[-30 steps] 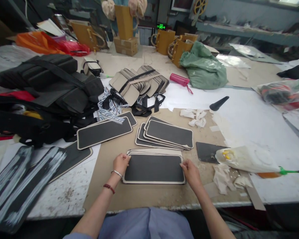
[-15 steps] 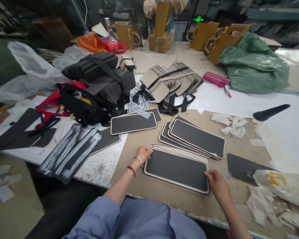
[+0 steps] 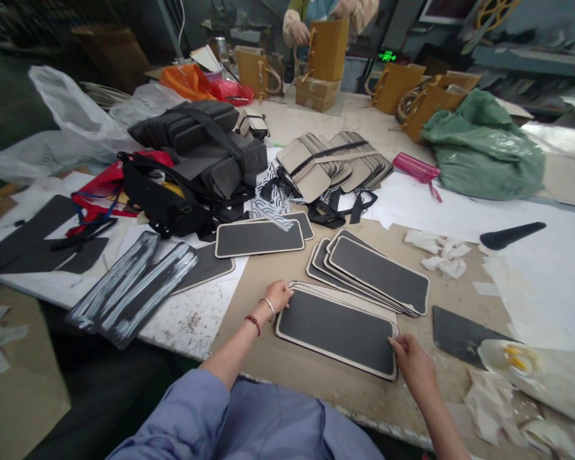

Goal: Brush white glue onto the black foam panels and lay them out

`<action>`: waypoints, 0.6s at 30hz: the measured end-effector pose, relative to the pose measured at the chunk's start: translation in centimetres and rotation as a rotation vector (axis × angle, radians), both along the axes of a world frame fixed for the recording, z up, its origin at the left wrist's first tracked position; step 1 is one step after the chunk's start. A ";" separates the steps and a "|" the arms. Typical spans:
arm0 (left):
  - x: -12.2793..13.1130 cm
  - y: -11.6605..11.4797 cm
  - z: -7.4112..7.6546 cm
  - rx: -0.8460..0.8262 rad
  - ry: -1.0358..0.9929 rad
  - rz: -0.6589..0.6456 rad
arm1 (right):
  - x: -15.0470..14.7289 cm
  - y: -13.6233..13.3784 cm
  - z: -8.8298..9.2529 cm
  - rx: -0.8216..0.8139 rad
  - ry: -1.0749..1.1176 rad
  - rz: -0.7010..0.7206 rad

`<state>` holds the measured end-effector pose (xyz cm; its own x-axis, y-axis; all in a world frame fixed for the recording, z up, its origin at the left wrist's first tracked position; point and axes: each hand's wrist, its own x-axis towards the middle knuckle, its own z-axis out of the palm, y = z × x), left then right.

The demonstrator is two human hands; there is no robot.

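A black rectangular panel with a beige border (image 3: 335, 329) lies on top of similar panels, close to the table's front edge. Its upper left corner is pinched by my left hand (image 3: 278, 296), which wears two bracelets at the wrist. At the panel's right end, my right hand (image 3: 413, 361) holds the edge between thumb and fingers. Just beyond lies a fanned stack of the same black panels (image 3: 381, 271). Another bordered panel (image 3: 260, 238) rests farther left, with a patterned strip over its corner. Two black strips smeared with white (image 3: 146, 294) lie to the left.
Bundled beige panels (image 3: 311, 169), black padded pieces (image 3: 211, 147), a green plastic bag (image 3: 483, 150) and a pink pouch (image 3: 416, 167) sit farther back. To the right are a black handle-like piece (image 3: 512, 236) and a glue-stained container (image 3: 517, 358). Across the table, a person handles a tan bag (image 3: 329, 50).
Both hands keep their hold on the panel, which has barely shifted. The view has tilted slightly, showing more of the person across the table.
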<state>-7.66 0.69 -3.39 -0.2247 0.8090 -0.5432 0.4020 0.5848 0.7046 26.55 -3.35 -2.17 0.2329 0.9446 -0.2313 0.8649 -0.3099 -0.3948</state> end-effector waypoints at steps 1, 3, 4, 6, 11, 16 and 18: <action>0.0 0.0 0.1 0.002 0.000 -0.005 | 0.0 0.0 0.0 0.002 -0.003 0.004; 0.0 0.0 0.2 0.004 0.003 -0.011 | -0.1 -0.1 0.1 -0.001 -0.010 0.009; 0.0 0.0 0.3 0.007 0.007 -0.014 | -0.2 -0.1 0.1 -0.007 -0.017 0.008; -0.2 -0.1 0.6 0.025 0.024 -0.016 | -0.3 -0.1 0.1 -0.023 -0.039 0.003; -0.8 -2.4 2.2 0.183 0.137 -0.024 | -0.6 0.0 0.2 -0.053 -0.073 0.012; -0.5 -6.7 2.7 0.562 0.270 -0.475 | -1.0 0.1 0.8 -0.103 -0.099 -0.009; -0.3 -7.9 2.1 0.676 0.376 -0.700 | -1.2 0.0 1.0 -0.101 -0.101 -0.004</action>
